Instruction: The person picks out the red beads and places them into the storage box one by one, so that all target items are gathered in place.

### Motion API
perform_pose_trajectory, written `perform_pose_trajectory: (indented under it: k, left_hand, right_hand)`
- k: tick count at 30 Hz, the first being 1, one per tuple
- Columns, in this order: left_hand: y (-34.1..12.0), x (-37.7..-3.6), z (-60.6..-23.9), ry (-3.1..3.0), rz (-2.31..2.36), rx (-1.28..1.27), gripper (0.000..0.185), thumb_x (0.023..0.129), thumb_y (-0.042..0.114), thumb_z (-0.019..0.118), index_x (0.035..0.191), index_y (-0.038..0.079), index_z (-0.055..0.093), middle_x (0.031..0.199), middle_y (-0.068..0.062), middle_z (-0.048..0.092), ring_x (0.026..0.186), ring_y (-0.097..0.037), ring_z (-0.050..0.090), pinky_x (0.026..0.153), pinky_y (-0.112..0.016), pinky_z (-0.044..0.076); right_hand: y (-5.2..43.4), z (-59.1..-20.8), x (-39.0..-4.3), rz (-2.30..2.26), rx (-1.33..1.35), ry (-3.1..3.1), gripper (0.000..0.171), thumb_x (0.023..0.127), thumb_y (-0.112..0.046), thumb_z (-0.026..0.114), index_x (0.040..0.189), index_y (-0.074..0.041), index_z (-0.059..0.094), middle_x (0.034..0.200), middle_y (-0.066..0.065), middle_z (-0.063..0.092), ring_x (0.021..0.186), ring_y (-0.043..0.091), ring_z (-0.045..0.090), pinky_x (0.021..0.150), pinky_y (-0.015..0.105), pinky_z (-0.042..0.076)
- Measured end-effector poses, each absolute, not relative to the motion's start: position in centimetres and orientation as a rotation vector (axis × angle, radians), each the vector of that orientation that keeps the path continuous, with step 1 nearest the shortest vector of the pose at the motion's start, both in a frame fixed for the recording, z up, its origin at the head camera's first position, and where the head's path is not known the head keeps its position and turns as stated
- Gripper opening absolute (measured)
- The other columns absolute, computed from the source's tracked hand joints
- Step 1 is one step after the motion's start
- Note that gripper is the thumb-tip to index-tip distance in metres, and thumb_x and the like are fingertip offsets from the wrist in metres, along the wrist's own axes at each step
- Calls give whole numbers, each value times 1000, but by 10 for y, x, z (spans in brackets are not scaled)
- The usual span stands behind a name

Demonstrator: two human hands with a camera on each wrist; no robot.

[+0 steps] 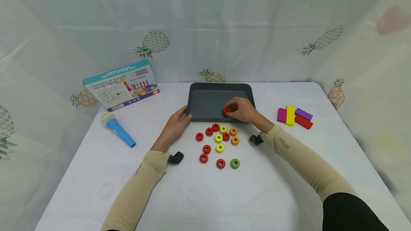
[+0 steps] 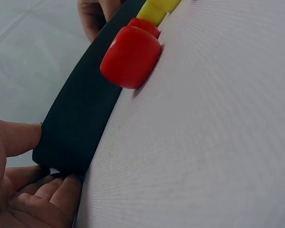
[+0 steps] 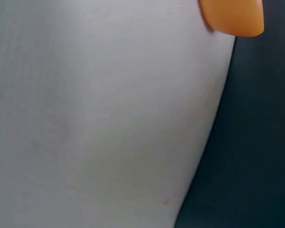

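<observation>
A dark grey tray (image 1: 208, 97) sits at the table's middle. My left hand (image 1: 185, 116) grips its front left corner; in the left wrist view the thumb and fingers (image 2: 23, 187) lie round the tray wall (image 2: 80, 128). My right hand (image 1: 230, 109) pinches a red ring (image 1: 226, 110) just above the tray's front right part. Several loose rings lie in front of the tray: red (image 1: 207, 149), yellow (image 1: 219, 148), orange (image 1: 235, 140) and one green (image 1: 235, 163). A red ring (image 2: 131, 57) lies close to the tray wall in the left wrist view. The right wrist view holds an orange ring (image 3: 232, 16) beside the tray wall (image 3: 247, 142).
A printed toy box (image 1: 123, 85) leans at the back left. A blue toy microphone (image 1: 117, 130) lies on the left. Pink, yellow, purple and red blocks (image 1: 293, 116) lie on the right. A pineapple-print curtain encloses the white table (image 1: 289, 188).
</observation>
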State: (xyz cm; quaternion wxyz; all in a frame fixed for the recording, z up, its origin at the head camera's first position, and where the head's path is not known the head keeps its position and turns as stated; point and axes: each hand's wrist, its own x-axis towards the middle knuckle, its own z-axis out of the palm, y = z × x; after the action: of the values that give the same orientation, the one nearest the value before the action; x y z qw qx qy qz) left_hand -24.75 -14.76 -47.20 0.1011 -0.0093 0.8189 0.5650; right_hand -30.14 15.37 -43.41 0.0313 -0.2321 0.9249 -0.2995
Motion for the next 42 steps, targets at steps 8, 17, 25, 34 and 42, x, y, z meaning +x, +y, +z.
perform_pose_trajectory:
  k: [8, 17, 25, 34, 42]
  left_hand:
    - [-148, -247, -470, 2434, 1658, -25, 62, 104, 38, 55, 160, 27, 31, 163, -3, 37, 149, -20, 39, 124, -42, 32]
    - [-147, -248, -471, 2440, 1641, -18, 62, 104, 39, 55, 160, 27, 31, 164, -1, 36, 149, -19, 39, 124, -42, 32]
    - [-146, -248, -470, 2451, 1627, -44, 62, 104, 39, 55, 160, 28, 31, 164, -1, 36, 149, -19, 39, 124, -42, 32]
    - [-146, -250, -474, 2432, 1652, -30, 62, 104, 38, 55, 160, 26, 31, 164, -1, 37, 149, -18, 39, 123, -40, 33]
    - [-147, -248, -472, 2439, 1654, -24, 62, 104, 39, 55, 160, 26, 31, 164, -2, 36, 150, -19, 38, 124, -41, 32]
  right_hand:
    - [157, -443, -303, -923, -750, 2845, 25, 86, -12, 81, 110, -7, 78, 99, 11, 69, 78, 21, 55, 66, 29, 45]
    - [158, -442, -302, -934, -730, 2838, 26, 85, -11, 82, 111, -6, 78, 101, 14, 69, 78, 21, 55, 66, 29, 46]
    - [158, -444, -302, -949, -744, 2860, 25, 87, -14, 81, 110, -6, 77, 102, 13, 69, 80, 22, 56, 67, 31, 47]
    - [159, -442, -293, -1017, -756, 2900, 22, 92, -17, 75, 112, -6, 76, 103, 11, 68, 84, 23, 59, 72, 33, 49]
    - [159, -431, -264, -1077, -878, 2847, 23, 88, -16, 79, 109, -8, 75, 101, 7, 69, 86, 21, 57, 74, 31, 50]
